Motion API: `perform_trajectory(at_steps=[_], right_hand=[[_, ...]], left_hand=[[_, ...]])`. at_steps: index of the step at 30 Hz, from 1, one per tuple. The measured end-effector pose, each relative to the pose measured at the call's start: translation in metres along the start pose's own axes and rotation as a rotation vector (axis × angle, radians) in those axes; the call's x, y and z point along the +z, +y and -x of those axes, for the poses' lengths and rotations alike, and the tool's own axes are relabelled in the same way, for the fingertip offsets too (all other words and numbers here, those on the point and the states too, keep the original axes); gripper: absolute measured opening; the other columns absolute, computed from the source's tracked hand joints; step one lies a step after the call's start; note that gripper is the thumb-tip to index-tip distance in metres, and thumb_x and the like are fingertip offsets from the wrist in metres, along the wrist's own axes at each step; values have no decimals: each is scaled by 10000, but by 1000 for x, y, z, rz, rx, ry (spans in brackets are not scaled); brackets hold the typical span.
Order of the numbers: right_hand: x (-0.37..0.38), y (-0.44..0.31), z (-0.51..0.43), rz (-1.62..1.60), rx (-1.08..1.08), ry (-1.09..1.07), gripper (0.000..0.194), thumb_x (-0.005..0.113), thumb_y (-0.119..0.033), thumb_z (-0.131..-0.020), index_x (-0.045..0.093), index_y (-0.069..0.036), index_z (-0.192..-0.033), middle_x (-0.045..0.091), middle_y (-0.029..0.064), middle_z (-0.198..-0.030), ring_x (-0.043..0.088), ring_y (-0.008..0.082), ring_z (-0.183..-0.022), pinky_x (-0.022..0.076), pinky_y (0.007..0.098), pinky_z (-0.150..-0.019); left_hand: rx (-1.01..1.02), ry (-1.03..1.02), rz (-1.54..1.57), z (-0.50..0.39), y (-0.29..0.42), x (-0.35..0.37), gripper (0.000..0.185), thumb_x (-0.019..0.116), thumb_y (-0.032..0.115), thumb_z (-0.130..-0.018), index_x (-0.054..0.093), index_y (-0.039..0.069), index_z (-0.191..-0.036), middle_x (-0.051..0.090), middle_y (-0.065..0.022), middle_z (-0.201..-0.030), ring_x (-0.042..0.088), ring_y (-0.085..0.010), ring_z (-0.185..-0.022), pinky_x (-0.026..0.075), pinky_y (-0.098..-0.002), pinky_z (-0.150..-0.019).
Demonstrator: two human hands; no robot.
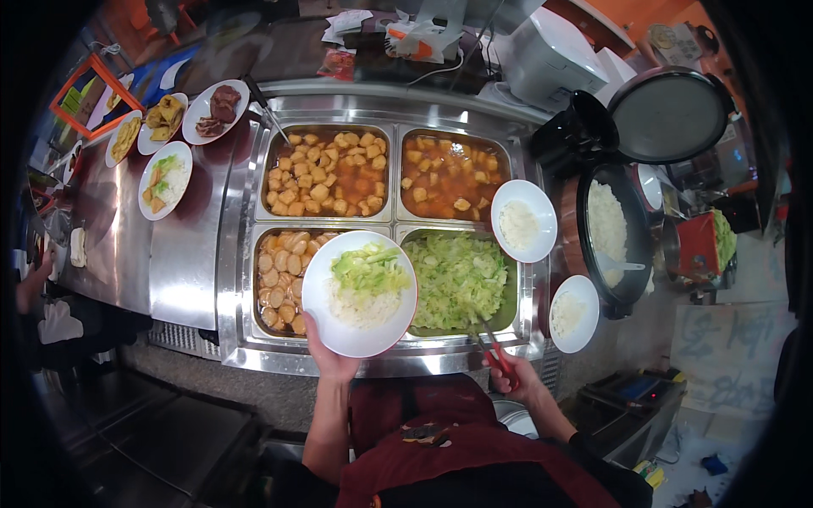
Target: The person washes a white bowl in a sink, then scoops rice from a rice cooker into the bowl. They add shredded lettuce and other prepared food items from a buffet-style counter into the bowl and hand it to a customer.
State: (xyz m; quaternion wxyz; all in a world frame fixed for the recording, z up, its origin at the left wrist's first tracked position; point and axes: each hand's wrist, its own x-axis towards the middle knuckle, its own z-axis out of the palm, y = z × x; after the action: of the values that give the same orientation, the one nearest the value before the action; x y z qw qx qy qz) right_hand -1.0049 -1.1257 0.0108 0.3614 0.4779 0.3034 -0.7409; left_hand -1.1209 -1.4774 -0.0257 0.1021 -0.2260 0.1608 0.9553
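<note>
My left hand [331,348] holds a white plate [360,343] by its lower left rim, above the front pans of a steel food well. White rice [362,306] and chopped green cabbage [371,270] lie on that plate. My right hand [517,378] grips red-handled tongs [505,366], their metal ends low over the pan of shredded cabbage [451,279]. Sliced round pieces in brown sauce [279,273] fill the front left pan, partly hidden behind the plate. Both back pans hold tofu-like cubes [317,174] in brown broth; a ladle handle [270,114] sticks out of the left one.
Plates of rice [519,225] stand at the right rim, near a cooker of rice [606,219] with its lid [670,114] raised. Several filled plates [166,181] sit on the left steel counter [184,267]. Another person's hand [35,279] shows at far left.
</note>
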Motion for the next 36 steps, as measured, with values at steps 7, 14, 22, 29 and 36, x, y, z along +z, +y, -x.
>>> perform_trajectory(at_steps=[7, 14, 22, 29, 36], right_hand=[[45, -64, -11, 707, -447, 294, 463, 520, -495, -974, 654, -52, -986, 551, -1, -637, 450, 80, -448, 310, 239, -402], [176, -214, -75, 2117, -1047, 791, 350, 640, -349, -864, 611, -4, -917, 693, 182, -850, 691, 337, -787, 542, 442, -693], [197, -244, -112, 2329, -1015, 692, 324, 640, -340, -860, 626, -20, -908, 690, 172, -774, 694, 330, -754, 539, 445, -677], [153, -221, -58, 1746, -975, 658, 343, 628, -354, -893, 681, -16, -905, 667, 162, -722, 670, 285, -707, 502, 408, -666], [158, -167, 60, 1270, -728, 305, 320, 651, -316, -916, 689, -2, -969, 560, 109, -641, 511, 101, -630, 440, 285, -612]], left_hand=[[-42, -89, -8, -5, 19, 4, 725, 338, 586, -994, 294, 66, -1498, 390, -143, -1502, 415, -329, -1351, 337, -478, -1121], [3, 54, -255, 10, 41, -17, 717, 306, 576, -1008, 277, 52, -1497, 386, -166, -1492, 421, -331, -1343, 366, -465, -1104], [7, 113, -285, 29, 51, -31, 699, 324, 549, -1015, 262, 52, -1502, 369, -166, -1504, 416, -324, -1349, 365, -454, -1108], [10, -5, -390, 4, 26, -18, 677, 318, 513, -1031, 271, 18, -1491, 399, -166, -1486, 430, -297, -1343, 352, -413, -1118], [-197, -134, -397, -60, -36, 13, 689, 357, 536, -1018, 321, 23, -1476, 440, -131, -1468, 441, -242, -1338, 348, -381, -1116]])
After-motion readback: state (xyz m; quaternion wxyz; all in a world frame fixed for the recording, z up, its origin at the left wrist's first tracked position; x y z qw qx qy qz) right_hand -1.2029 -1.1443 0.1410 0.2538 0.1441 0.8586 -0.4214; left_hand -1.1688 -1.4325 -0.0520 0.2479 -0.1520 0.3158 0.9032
